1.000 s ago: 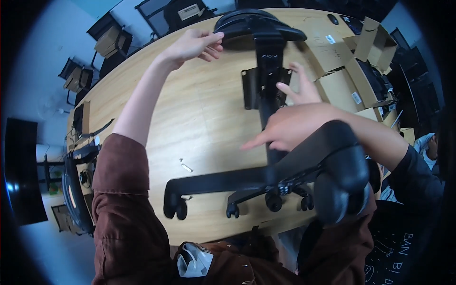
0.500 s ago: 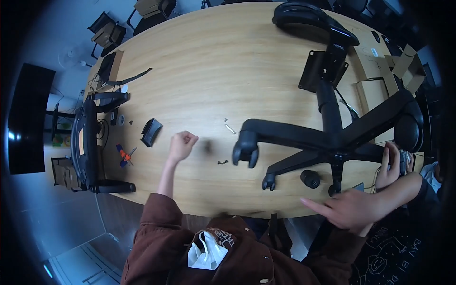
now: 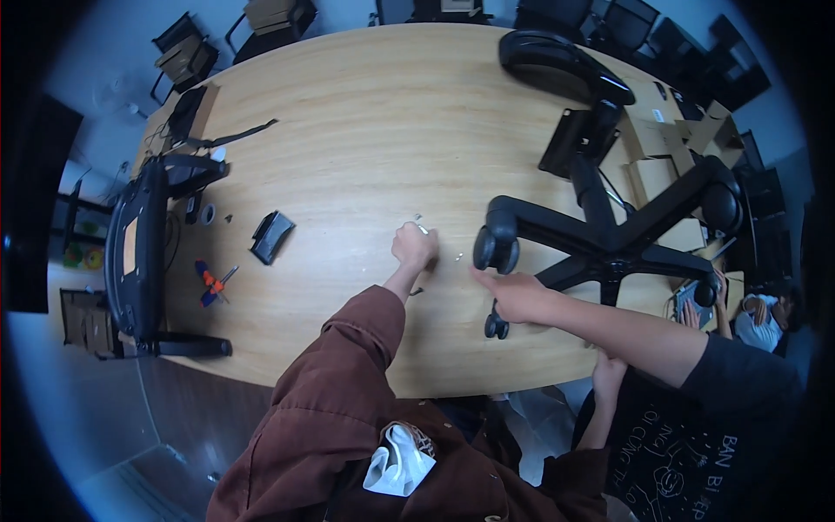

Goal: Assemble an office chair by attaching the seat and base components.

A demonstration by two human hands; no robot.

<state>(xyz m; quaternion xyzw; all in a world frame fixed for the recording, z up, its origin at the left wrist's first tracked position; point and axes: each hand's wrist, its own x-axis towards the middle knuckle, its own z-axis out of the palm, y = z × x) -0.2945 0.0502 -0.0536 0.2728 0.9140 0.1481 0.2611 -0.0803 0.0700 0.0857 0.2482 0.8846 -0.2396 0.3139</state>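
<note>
My left hand (image 3: 416,245) reaches over the table, its fingers curled down on a small silvery metal pin (image 3: 424,229). A tiny metal piece (image 3: 417,216) lies just beyond it, and small pale bits (image 3: 458,257) lie to its right. A small dark part (image 3: 417,291) shows beside my wrist. My right hand (image 3: 609,374) is low at the right, at the table's front edge, partly behind a co-worker's forearm; its fingers are hidden. The co-worker's hand (image 3: 522,298) points a finger toward the pale bits, in front of a black chair base (image 3: 609,261) with casters.
Left of my hand lie a black bracket-like part (image 3: 273,237) and an orange-and-blue tool (image 3: 210,283). A black chair part with armrests (image 3: 143,252) stands at the table's left edge. Cardboard boxes (image 3: 657,183) sit at the right, and another person is at the far right.
My left hand has moved right onto the metal pin. The co-worker's pointing hand has come up and left over the table. The chair base appears turned, and the view has shifted.
</note>
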